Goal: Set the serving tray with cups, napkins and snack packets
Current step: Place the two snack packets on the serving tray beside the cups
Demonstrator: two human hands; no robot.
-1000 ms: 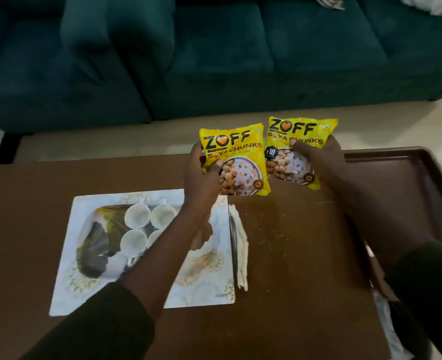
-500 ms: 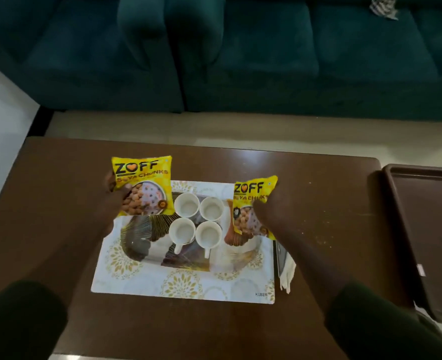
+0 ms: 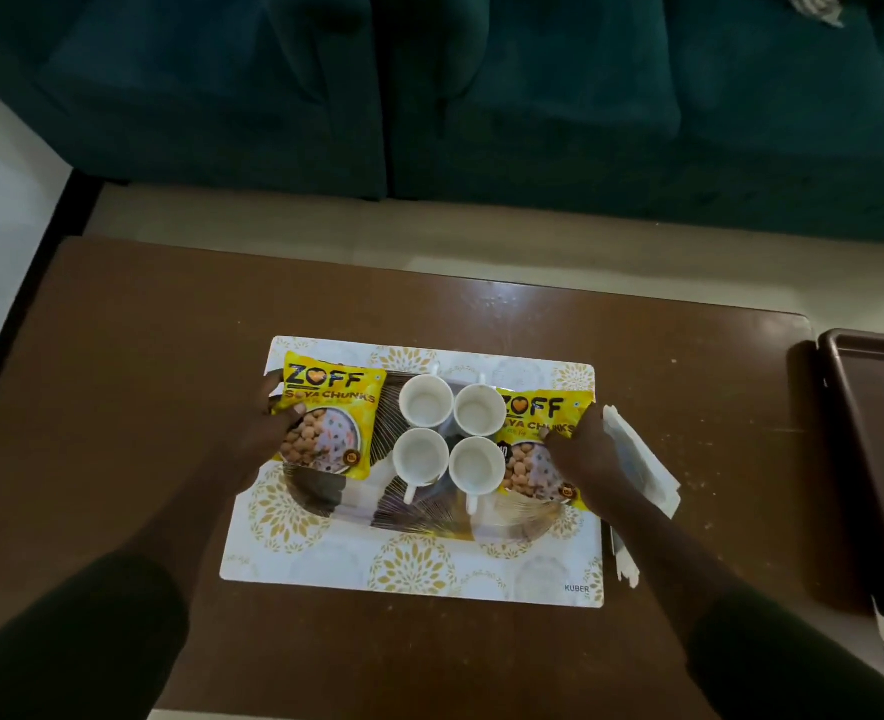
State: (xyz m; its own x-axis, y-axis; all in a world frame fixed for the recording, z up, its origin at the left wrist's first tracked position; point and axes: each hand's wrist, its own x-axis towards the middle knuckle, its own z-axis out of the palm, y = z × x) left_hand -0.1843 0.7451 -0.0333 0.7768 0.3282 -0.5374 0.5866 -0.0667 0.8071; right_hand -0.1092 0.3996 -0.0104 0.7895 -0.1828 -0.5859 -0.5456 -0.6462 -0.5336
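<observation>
left hand (image 3: pixel 268 428) gripping left packet (image 3: pixel 328 418) | right hand (image 3: pixel 582 449) gripping right packet (image 3: pixel 536 444) | cups (image 3: pixel 450 439) mid-frame between | napkins (image 3: pixel 637 459) just right, nearest right hand

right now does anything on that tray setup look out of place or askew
The napkins lie off the serving tray, on the table past its right edge, fanned askew. The four cups sit upright; both snack packets flank them.

A: The two snack packets (image 3: pixel 331 419) look like glossy yellow plastic film; the cups (image 3: pixel 425 400) are smooth and white.
B: And the table (image 3: pixel 143 356) is polished brown wood, the sofa (image 3: pixel 533 96) matt teal cloth, the napkins (image 3: pixel 647 472) white paper
</observation>
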